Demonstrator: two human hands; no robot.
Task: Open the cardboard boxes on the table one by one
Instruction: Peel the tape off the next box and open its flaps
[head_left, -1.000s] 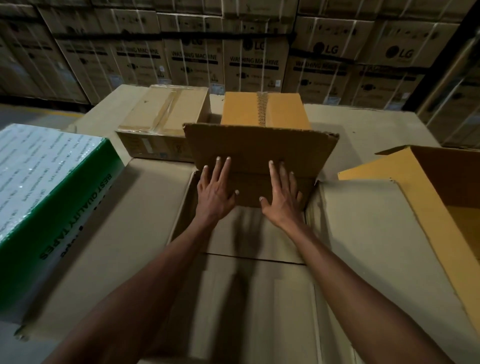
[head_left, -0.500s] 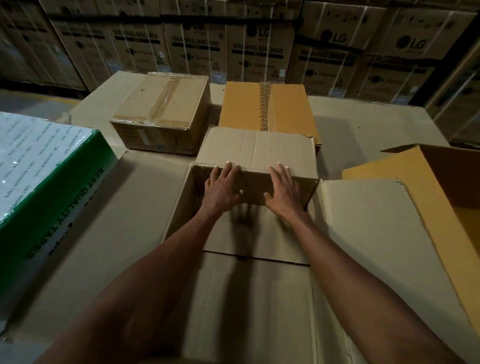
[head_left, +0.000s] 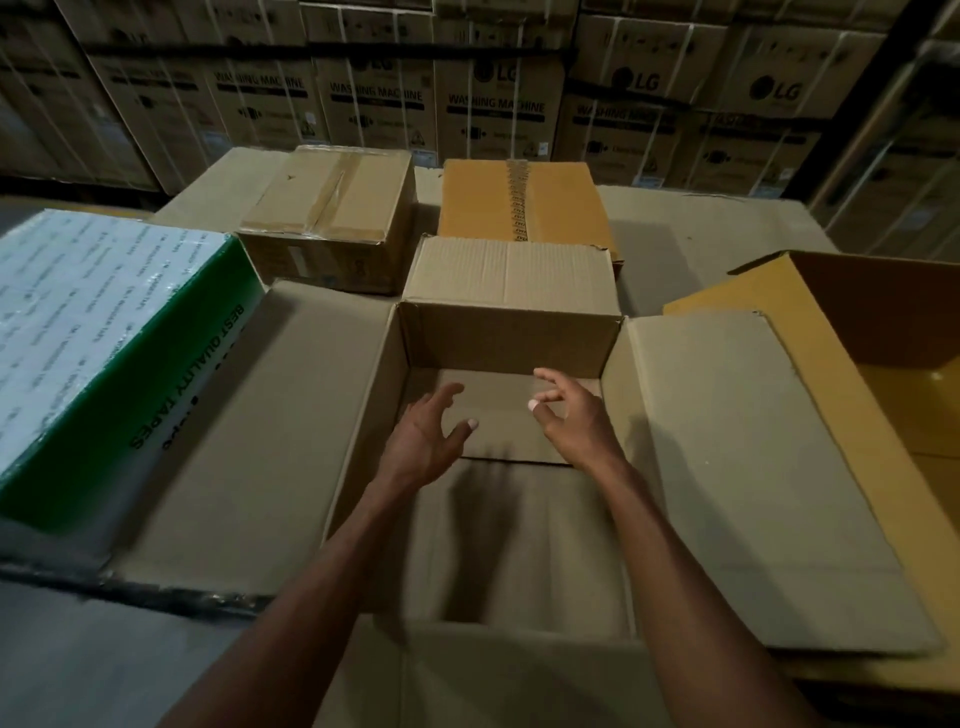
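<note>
Two sealed boxes, the taped box (head_left: 332, 208) and yellow box (head_left: 524, 208), lie straight ahead beyond the opened box (head_left: 511, 332); left hand (head_left: 423, 436) and right hand (head_left: 574, 421) hover empty, fingers spread (roughly equally near).

The stacked cartons (head_left: 498, 98) behind read "LG" and "WASHING MACHINE"; the green package (head_left: 156, 374) reads "BEST QUALITY TAPES".

Both hands (head_left: 498, 421) empty, fingers spread
</note>
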